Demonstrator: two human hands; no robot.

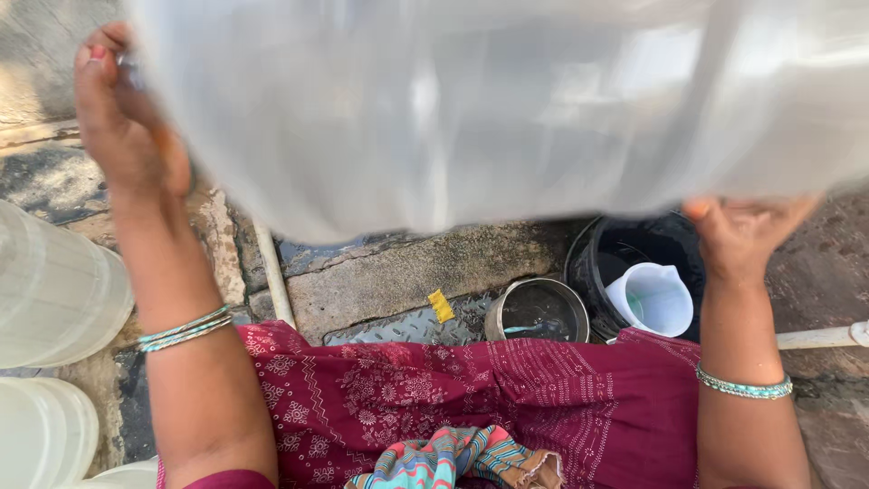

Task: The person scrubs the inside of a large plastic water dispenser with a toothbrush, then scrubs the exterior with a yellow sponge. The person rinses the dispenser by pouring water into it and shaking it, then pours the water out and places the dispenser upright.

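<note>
Your left hand [122,127] and right hand [742,231] each clamp one end of the translucent water container [498,109]. Its long axis runs across, grip to grip, above the steel pot [539,312].

A maroon garment [471,389] with white printed patterns covers the lap; thin bangles [184,328] circle the left wrist, a turquoise bangle [743,388] the right.

big clear container [507,109] blurred, cut off at top edge; hides right hand's fingers (black bucket [634,244] partly too).

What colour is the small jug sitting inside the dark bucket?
The jug is white, with a faint bluish-green tint inside; the head view shows it in the bucket.
</note>
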